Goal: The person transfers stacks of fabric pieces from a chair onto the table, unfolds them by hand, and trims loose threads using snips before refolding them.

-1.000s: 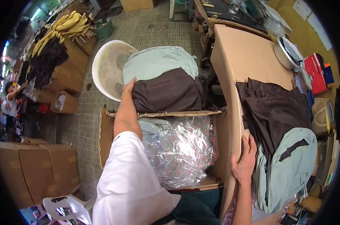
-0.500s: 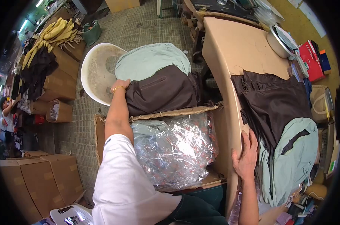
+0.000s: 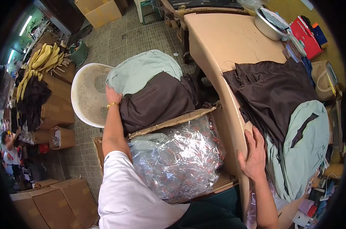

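Clothes [image 3: 157, 100] lay just beyond the open box [image 3: 173, 122]; my left hand [image 3: 114, 96] gripped their left edge, best catching both layers; my right hand [image 3: 254, 157] rested unclenched, right of the box.

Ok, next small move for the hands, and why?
I'd probably bring the right hand to the right end of the pale green and dark brown fabric pile by the white plastic chair back: only the left hand grips it, at its left edge, while the right rests along the tan cardboard tabletop's edge.
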The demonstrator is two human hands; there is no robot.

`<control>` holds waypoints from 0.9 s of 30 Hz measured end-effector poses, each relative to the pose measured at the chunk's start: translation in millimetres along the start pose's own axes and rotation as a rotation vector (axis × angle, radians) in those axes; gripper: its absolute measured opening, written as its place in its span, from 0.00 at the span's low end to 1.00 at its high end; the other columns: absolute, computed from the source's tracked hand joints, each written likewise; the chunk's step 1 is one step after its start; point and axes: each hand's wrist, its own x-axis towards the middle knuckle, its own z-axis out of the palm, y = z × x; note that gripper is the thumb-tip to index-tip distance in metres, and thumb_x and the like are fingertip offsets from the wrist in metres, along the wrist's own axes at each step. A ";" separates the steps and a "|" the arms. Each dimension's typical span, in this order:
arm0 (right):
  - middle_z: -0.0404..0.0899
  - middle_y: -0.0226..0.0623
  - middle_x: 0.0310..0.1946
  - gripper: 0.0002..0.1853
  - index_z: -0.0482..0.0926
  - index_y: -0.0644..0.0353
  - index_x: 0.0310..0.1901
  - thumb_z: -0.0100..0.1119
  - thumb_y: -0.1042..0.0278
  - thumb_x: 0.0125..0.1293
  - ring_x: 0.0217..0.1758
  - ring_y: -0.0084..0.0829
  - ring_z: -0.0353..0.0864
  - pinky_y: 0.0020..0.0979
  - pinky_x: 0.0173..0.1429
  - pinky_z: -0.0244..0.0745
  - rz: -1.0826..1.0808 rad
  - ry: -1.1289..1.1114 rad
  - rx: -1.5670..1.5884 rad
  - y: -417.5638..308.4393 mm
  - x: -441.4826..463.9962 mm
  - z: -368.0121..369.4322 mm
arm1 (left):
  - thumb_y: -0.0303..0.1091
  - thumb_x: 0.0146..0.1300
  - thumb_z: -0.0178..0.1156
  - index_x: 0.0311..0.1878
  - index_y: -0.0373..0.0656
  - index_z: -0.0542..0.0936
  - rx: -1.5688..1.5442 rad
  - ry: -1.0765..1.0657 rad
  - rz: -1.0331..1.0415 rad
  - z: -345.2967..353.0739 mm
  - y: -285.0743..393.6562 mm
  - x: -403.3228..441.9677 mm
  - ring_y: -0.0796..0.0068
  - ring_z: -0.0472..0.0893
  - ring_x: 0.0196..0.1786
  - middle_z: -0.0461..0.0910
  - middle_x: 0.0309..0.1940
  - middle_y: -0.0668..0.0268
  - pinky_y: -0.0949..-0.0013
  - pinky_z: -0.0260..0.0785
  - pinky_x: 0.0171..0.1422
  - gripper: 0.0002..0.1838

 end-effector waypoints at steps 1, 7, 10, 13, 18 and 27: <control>0.57 0.53 0.70 0.38 0.64 0.58 0.67 0.64 0.70 0.51 0.71 0.56 0.58 0.48 0.72 0.59 0.004 -0.006 0.005 0.6 -1.7 -0.9 | 0.47 0.39 0.75 0.48 0.19 0.78 0.154 0.146 0.264 7.8 2.6 3.9 0.40 0.71 0.63 0.71 0.58 0.32 0.59 0.64 0.69 0.40; 0.57 0.53 0.70 0.38 0.64 0.57 0.67 0.64 0.71 0.51 0.71 0.55 0.59 0.48 0.72 0.60 0.014 -0.003 0.011 1.0 -2.1 -1.3 | 0.52 0.38 0.78 0.56 0.16 0.72 -0.503 -0.240 -0.476 18.1 -30.5 11.2 0.56 0.72 0.66 0.76 0.59 0.45 0.63 0.66 0.67 0.51; 0.57 0.53 0.70 0.38 0.64 0.56 0.67 0.64 0.71 0.51 0.70 0.55 0.59 0.48 0.72 0.60 0.010 0.001 0.001 1.9 -2.1 -0.1 | 0.52 0.38 0.78 0.56 0.18 0.72 -0.605 -0.260 -0.578 24.5 -37.2 10.7 0.53 0.75 0.63 0.75 0.59 0.42 0.61 0.67 0.66 0.50; 0.57 0.53 0.70 0.38 0.64 0.57 0.67 0.64 0.71 0.51 0.70 0.55 0.59 0.48 0.72 0.60 0.018 -0.007 -0.005 -1.3 -0.9 -2.0 | 0.52 0.38 0.78 0.57 0.20 0.73 -0.330 -0.159 -0.175 21.4 -19.7 -0.2 0.51 0.76 0.62 0.75 0.58 0.39 0.58 0.68 0.65 0.50; 0.58 0.53 0.70 0.37 0.65 0.58 0.66 0.63 0.71 0.51 0.70 0.55 0.60 0.48 0.72 0.60 0.003 -0.002 -0.014 -0.7 0.2 0.9 | 0.49 0.41 0.76 0.57 0.27 0.75 -0.541 0.287 -0.299 18.9 -13.4 -2.2 0.48 0.76 0.60 0.77 0.56 0.40 0.57 0.68 0.63 0.44; 0.57 0.52 0.70 0.38 0.65 0.57 0.67 0.63 0.71 0.51 0.71 0.55 0.59 0.48 0.72 0.60 0.003 0.007 -0.048 -1.8 -2.5 0.5 | 0.45 0.40 0.72 0.52 0.28 0.79 -0.426 0.016 -0.005 7.4 1.8 14.0 0.46 0.79 0.56 0.80 0.51 0.40 0.56 0.70 0.61 0.37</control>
